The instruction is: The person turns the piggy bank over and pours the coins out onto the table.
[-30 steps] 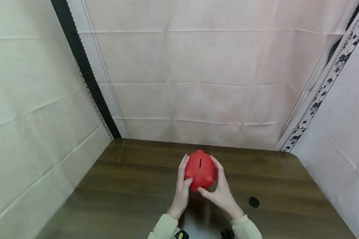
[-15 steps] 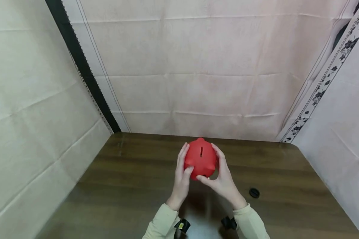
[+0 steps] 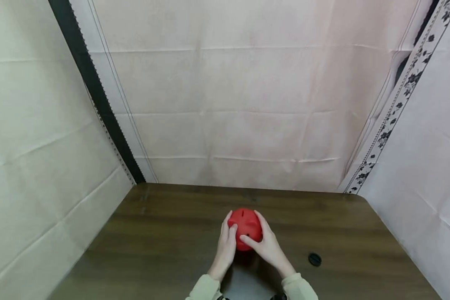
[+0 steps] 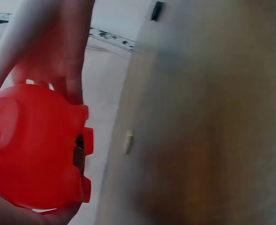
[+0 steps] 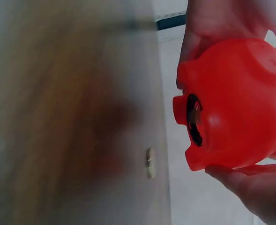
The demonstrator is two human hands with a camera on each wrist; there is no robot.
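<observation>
Both hands hold a red piggy bank between them over the brown table. My left hand grips its left side and my right hand its right, thumbs toward the near side. The coin slot shows at the top in the head view. In the wrist views the stubby feet surround an open round hole in the belly, with something brownish inside. A small pale-gold piece, perhaps a coin seen edge-on, shows below the hole; the head view hides it.
A round black plug lies on the table to the right of the hands. White cloth walls stand behind the table and along both sides.
The piggy bank has come lower and nearer the person, tipping so that its slot faces farther back. The head view has shifted too. Both hands have kept their hold.
</observation>
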